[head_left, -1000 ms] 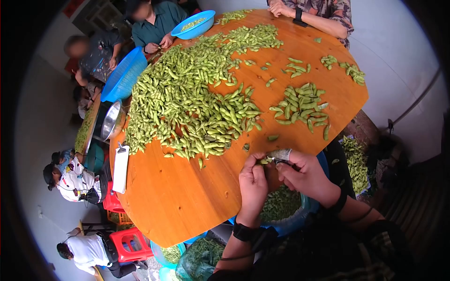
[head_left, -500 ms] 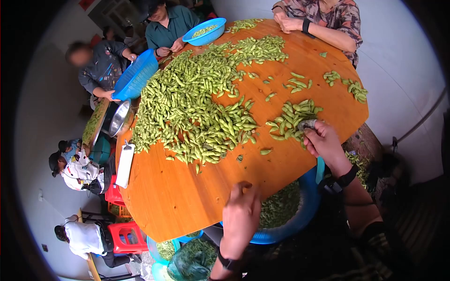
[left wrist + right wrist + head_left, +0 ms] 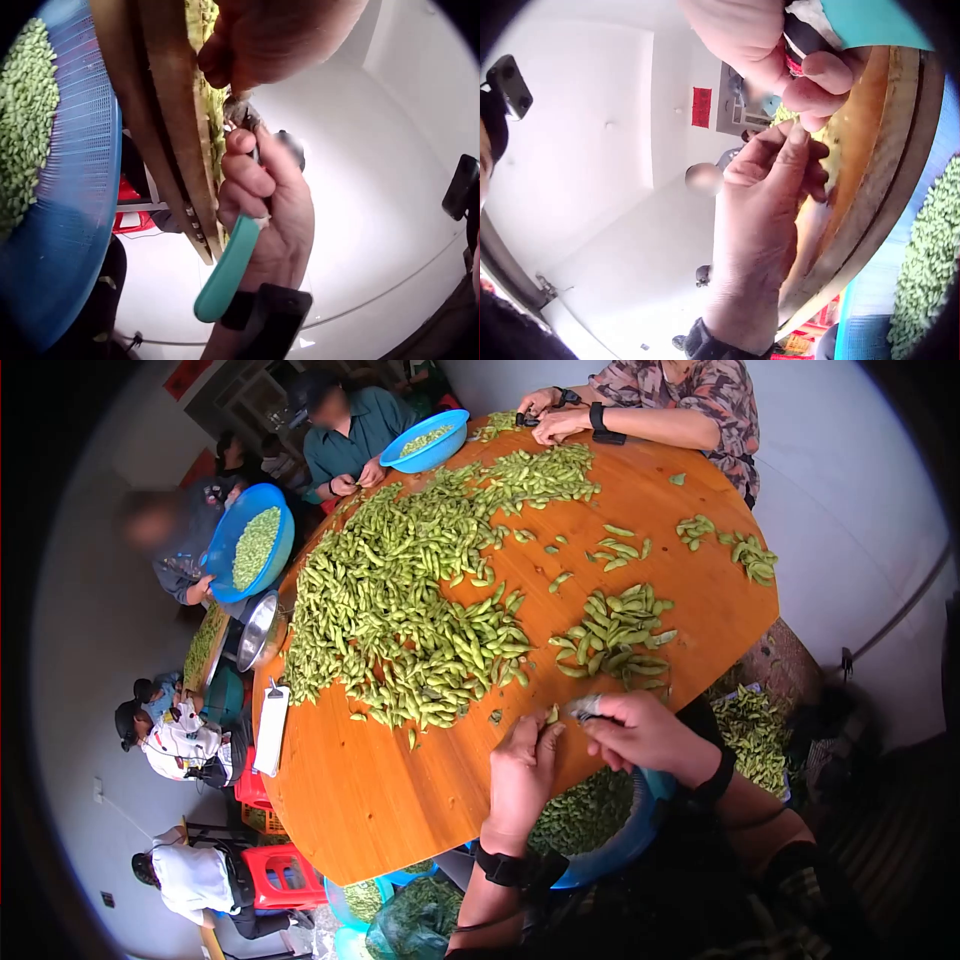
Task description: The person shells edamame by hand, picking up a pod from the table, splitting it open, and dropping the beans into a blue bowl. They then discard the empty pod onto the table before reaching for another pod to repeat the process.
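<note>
Close together near the table's front edge are my left hand (image 3: 525, 770) and my right hand (image 3: 650, 735). Thumb and fingers of the left pinch a green bean pod (image 3: 552, 714), its tip showing above them. My right hand grips a tool with a teal handle (image 3: 229, 274); its working end is mostly hidden by the fingers. A grey wrap (image 3: 583, 707) covers a right fingertip, right by the pod. Just beyond lies a small pile of pods (image 3: 615, 625). Below both hands, a blue basin (image 3: 655, 810) holds shelled green beans (image 3: 26, 112).
A large heap of pods (image 3: 400, 600) covers much of the wooden table (image 3: 370, 790). A clipboard (image 3: 270, 730) lies at its left edge. Around the far side are other people, a blue bowl (image 3: 425, 455) and a tilted blue basin (image 3: 275, 565). Pods fill a container (image 3: 750, 740) on the right.
My right hand went out to the small pile while the left stayed back, and now both are together again. At the far left, a person has tilted a blue basin, exposing its beans.
</note>
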The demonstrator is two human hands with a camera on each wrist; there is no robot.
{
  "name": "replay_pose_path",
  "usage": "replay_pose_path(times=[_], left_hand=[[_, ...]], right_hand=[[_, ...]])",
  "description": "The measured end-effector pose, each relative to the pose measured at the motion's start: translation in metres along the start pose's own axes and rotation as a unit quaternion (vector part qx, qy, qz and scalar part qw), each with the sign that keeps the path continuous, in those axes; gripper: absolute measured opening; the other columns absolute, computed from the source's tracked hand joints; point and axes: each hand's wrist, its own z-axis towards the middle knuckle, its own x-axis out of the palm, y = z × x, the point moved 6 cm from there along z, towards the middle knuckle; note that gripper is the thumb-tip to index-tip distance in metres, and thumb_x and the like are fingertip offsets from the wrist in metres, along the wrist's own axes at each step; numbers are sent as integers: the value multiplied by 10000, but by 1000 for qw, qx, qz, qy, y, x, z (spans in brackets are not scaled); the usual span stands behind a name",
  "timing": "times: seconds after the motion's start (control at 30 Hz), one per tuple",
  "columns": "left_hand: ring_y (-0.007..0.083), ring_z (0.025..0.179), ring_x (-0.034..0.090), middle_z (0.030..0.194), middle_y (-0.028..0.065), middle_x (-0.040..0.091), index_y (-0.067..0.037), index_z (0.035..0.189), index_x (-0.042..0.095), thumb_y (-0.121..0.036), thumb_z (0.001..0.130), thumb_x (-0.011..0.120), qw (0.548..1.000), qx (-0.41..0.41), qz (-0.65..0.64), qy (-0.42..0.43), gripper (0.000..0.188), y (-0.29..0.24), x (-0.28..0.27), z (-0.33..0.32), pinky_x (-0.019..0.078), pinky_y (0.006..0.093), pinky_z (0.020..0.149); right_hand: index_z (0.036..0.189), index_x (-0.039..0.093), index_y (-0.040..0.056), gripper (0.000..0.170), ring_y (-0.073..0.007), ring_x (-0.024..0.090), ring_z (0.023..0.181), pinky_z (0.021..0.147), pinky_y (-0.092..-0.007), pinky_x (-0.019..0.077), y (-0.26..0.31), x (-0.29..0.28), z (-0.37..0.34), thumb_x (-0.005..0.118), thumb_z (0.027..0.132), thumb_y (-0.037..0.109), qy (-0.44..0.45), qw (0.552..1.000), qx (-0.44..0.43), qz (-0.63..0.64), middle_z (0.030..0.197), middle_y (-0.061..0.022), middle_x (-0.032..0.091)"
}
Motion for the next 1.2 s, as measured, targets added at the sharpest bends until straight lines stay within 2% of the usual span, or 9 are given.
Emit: replay_pose_path(times=[0.17, 0.23, 0.4, 0.47, 0.57, 0.67, 0.77, 0.83, 1.2], left_hand=[[304, 743, 671, 840, 156, 653, -13, 1005, 629, -36, 833, 688, 999, 26, 26, 3, 183, 2, -2, -8, 531, 349, 653], [372, 786, 646, 872, 196, 640, 3, 1092, 600, -25, 844, 638, 996, 54, 66, 32, 253, 0, 1, -11, 529, 417, 667], [375, 786, 645, 865, 206, 638, 6, 1113, 593, -24, 845, 625, 995, 57, 74, 32, 271, 5, 2, -16, 527, 428, 670], [375, 785, 646, 860, 205, 639, 1, 1111, 597, -23, 844, 624, 996, 50, 60, 30, 269, 8, 0, -16, 526, 427, 668], [384, 781, 642, 855, 201, 642, -6, 1091, 602, -27, 850, 625, 999, 41, 10, 23, 243, 8, -2, -15, 521, 427, 660], [345, 730, 655, 819, 179, 647, -6, 1049, 612, -37, 872, 631, 999, 33, -3, 9, 180, 11, -4, -15, 524, 384, 639], [286, 684, 662, 779, 159, 646, -6, 1001, 615, -49, 888, 643, 988, -50, -143, 20, 124, 23, -2, -13, 523, 333, 623], [71, 713, 631, 786, 49, 685, 6, 980, 607, -22, 913, 631, 970, -88, -226, 27, 77, 25, 1, -12, 525, 243, 639], [186, 676, 676, 775, 135, 663, -22, 956, 603, -23, 842, 696, 999, 7, -52, 9, 147, 13, -2, -15, 524, 290, 612]], right_hand=[[868, 578, -4, 156, -65, 543, 484, 419, -218, 415, 4, 16, 0, 521, 951, 116, 13, 1000, 1, -22, 691, -38, 613], [867, 578, -3, 156, -67, 542, 483, 416, -221, 413, 5, 19, 0, 523, 950, 117, 15, 998, -2, -55, 694, -38, 614], [880, 571, -2, 139, -74, 545, 495, 419, -227, 411, 0, 23, 4, 527, 944, 113, 10, 993, -10, -117, 686, -31, 601], [926, 571, -4, 118, -71, 533, 505, 432, -224, 408, -5, 23, 4, 528, 943, 104, 2, 1000, 20, -8, 676, -20, 581], [968, 574, 3, 113, -61, 514, 508, 443, -211, 396, 0, 26, 5, 518, 950, 99, -30, 1000, -1, -3, 674, -10, 567], [985, 583, 14, 114, -50, 500, 505, 445, -206, 390, -9, 29, 11, 505, 959, 93, -50, 998, -13, 24, 684, -7, 566], [961, 587, 20, 118, -48, 504, 500, 439, -206, 387, 3, 27, 5, 497, 958, 95, -9, 999, 22, 46, 683, -7, 570], [945, 588, 18, 123, -49, 509, 495, 436, -208, 387, 9, 26, 1, 494, 956, 97, -4, 999, 31, 28, 687, -8, 577], [937, 596, 14, 122, -66, 547, 499, 441, -222, 423, 11, 27, -3, 499, 944, 88, -6, 996, 22, -90, 682, -20, 608]])
